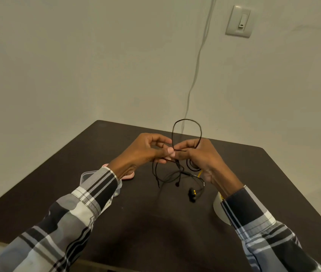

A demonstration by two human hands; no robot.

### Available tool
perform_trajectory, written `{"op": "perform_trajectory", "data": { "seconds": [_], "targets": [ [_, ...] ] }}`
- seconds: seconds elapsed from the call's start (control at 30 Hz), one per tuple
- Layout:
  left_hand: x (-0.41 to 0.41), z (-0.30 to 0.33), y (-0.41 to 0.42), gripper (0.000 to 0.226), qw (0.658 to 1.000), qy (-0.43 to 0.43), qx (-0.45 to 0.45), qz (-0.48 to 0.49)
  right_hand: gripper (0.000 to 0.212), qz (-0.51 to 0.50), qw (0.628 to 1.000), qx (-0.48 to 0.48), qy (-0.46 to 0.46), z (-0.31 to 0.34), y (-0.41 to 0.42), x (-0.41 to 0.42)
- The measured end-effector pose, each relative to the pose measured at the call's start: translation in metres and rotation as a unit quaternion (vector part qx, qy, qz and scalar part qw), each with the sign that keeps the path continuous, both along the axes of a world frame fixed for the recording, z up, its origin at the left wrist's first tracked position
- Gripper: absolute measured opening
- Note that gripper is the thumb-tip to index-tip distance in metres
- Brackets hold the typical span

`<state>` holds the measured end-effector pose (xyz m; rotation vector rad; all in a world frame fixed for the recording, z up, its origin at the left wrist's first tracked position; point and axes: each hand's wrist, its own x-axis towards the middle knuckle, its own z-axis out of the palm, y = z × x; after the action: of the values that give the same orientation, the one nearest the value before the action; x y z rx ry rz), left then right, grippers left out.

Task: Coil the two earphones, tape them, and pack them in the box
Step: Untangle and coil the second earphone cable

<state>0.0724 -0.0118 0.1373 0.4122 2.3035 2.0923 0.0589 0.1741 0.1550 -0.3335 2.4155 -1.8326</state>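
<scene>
At the left, near the person's left sleeve, stands the clear plastic box, open, with a pink lid just beside it on the dark table. Nothing is packed in it yet.

The left hand is raised over the middle of the table and pinches the black earphone cable between thumb and forefinger. The right hand meets it, its fingers closed on the same cable, with some finished turns seeming to hang below its palm. A loop stands up above both hands.

To coil well, the person should probably make each new loop the same size as the last ones, and lay it flat on them without a twist. The loose tail and the earbuds lie tangled on the table below, near the second earphone's cable, so a slow pull seems wise.

At the right, under the right sleeve, waits the tape roll, partly hidden.
</scene>
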Motion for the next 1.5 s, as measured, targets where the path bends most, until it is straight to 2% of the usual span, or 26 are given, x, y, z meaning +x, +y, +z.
{"op": "perform_trajectory", "data": {
  "seconds": [0.1,0.2,0.5,0.67,0.73,0.9,1.03,1.13,1.23,1.37,1.5],
  "targets": [
    [0.002,-0.002,-0.002,0.044,1.0,-0.009,-0.022,-0.016,0.022,-0.059,0.997,-0.056,0.01,0.003,0.004,-0.005],
    [0.002,-0.004,-0.003,0.039,0.998,-0.004,-0.067,-0.022,0.023,-0.093,0.988,-0.116,0.042,0.005,0.006,-0.007],
    [0.002,-0.007,-0.004,0.022,0.988,0.023,-0.144,-0.057,0.026,-0.122,0.969,-0.147,0.155,0.012,0.005,-0.001],
    [-0.002,-0.014,-0.006,0.013,0.987,0.04,-0.153,-0.008,0.025,-0.149,0.963,-0.082,0.207,0.011,0.01,-0.006],
    [-0.003,-0.015,-0.009,0.013,0.987,0.044,-0.15,0.02,0.029,-0.128,0.97,-0.041,0.204,0.012,0.016,-0.005],
    [-0.006,-0.012,-0.014,0.02,0.99,0.056,-0.102,0.076,0.046,-0.021,0.992,0.089,0.092,0.01,0.037,-0.005],
    [-0.006,-0.004,-0.009,0.016,0.989,0.054,-0.084,0.107,0.045,0.061,0.967,0.241,0.053,0.0,0.042,-0.008],
    [-0.004,0.004,-0.005,0.018,0.983,0.08,-0.104,0.126,0.038,0.07,0.953,0.289,0.05,-0.007,0.043,-0.007],
    [-0.001,0.011,-0.004,0.018,0.98,0.092,-0.114,0.132,0.03,0.069,0.958,0.269,0.067,-0.004,0.043,-0.006],
    [0.004,0.02,-0.006,0.018,0.978,0.115,-0.133,0.116,0.023,0.034,0.985,0.144,0.084,0.008,0.047,-0.002],
    [0.008,0.032,-0.011,0.025,0.991,0.078,-0.087,0.064,0.013,-0.012,0.996,0.017,0.092,0.02,0.052,0.001]
  ]
}}
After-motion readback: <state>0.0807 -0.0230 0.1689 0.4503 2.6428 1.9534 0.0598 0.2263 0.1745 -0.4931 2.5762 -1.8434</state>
